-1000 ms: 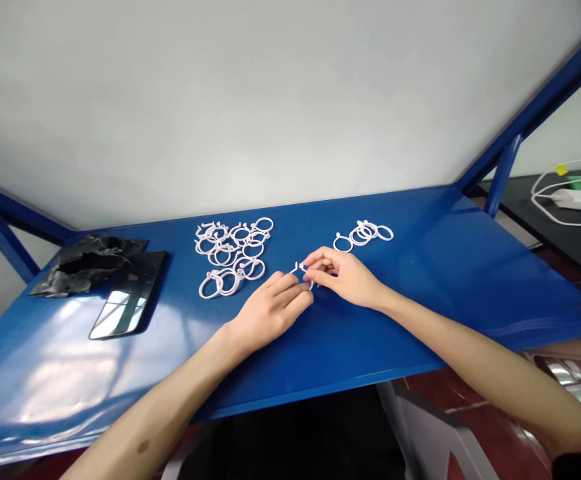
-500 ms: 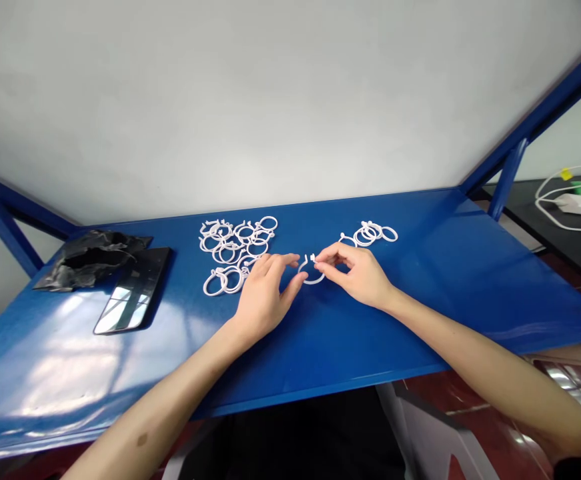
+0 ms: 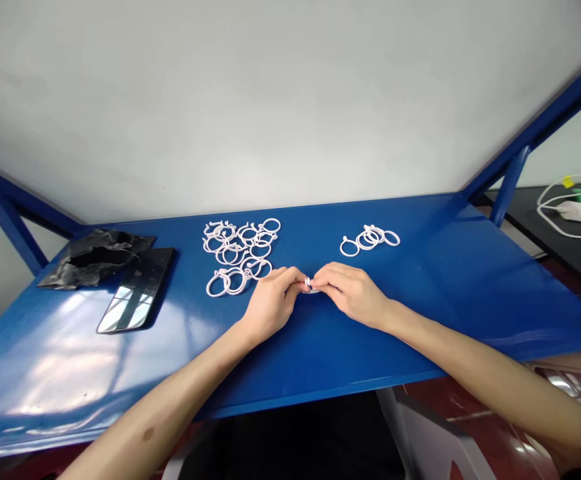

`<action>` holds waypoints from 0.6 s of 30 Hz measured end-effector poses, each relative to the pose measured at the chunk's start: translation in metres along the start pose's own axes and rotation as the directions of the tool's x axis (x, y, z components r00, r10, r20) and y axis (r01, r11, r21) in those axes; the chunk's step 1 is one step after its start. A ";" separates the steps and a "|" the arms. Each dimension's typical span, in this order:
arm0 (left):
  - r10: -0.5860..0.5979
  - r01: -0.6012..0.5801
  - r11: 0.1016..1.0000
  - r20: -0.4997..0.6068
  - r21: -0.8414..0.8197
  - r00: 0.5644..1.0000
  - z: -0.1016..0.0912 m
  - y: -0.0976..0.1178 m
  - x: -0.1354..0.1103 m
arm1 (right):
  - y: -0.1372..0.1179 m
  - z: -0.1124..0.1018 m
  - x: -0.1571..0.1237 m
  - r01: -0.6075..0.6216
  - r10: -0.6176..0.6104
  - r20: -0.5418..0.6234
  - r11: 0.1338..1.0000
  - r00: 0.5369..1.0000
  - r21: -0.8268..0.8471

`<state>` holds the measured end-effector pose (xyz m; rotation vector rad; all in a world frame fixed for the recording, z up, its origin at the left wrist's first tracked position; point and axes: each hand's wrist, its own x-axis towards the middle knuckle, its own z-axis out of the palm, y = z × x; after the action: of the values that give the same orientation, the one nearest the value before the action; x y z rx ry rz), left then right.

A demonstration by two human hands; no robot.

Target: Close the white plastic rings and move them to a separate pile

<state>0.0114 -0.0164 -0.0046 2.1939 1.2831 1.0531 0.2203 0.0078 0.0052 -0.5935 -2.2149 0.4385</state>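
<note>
My left hand (image 3: pixel 270 301) and my right hand (image 3: pixel 353 291) meet fingertip to fingertip over the blue table (image 3: pixel 420 300). Both pinch one small white plastic ring (image 3: pixel 309 283), mostly hidden between the fingers. A large pile of white rings (image 3: pixel 237 252) lies just beyond my left hand. A smaller cluster of white rings (image 3: pixel 370 239) lies beyond my right hand.
A dark phone-like slab (image 3: pixel 137 289) and a crumpled black bag (image 3: pixel 93 257) lie at the table's left. Blue frame posts (image 3: pixel 507 177) rise at both back corners. A white cable and charger (image 3: pixel 573 210) sit on a dark surface at right. A white chair (image 3: pixel 420 433) stands below the table's front edge.
My left hand has come back from the pile side and closed on the ring. The open ring held by my right hand half a second ago is now pressed between both hands, lower on the table.
</note>
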 end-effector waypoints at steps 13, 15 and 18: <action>0.066 -0.111 0.889 0.115 0.444 0.991 -0.015 -0.005 0.011 | 0.023 -0.012 0.008 -0.030 0.030 -0.002 0.982 1.000 -0.186; 0.018 -0.061 0.817 0.079 0.573 0.997 -0.027 -0.010 0.014 | 0.037 -0.028 0.009 -0.120 0.108 -0.056 0.946 0.993 -0.301; -0.080 0.019 0.713 0.054 0.701 0.995 -0.042 -0.020 0.015 | 0.062 -0.051 0.006 -0.296 0.249 -0.165 0.863 0.954 -0.409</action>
<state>-0.0277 0.0044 0.0159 2.6621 1.9251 0.4584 0.2728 0.0684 0.0105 -1.1515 -2.1377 0.0463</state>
